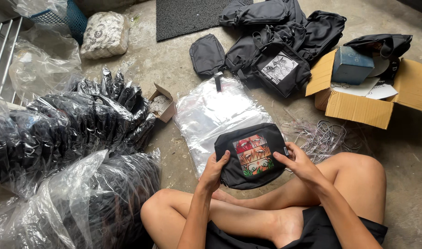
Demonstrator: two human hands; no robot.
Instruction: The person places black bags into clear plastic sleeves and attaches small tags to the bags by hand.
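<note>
I sit cross-legged on a concrete floor and hold a small black pouch bag (249, 173) with a colourful printed patch (253, 155) on its front. My left hand (214, 169) grips the bag's left edge. My right hand (298, 162) grips its right edge, thumb lying over the front. The bag is held above my legs, its front facing up. Just beyond it lies a stack of clear plastic sleeves (215, 115).
A heap of black bags (275, 41) lies at the back. An open cardboard box (358, 103) stands at right, with thin plastic ties (319, 133) scattered before it. Plastic-wrapped bags (81, 120) fill the left, beside a small open box (161, 105) and a dark mat (183, 16).
</note>
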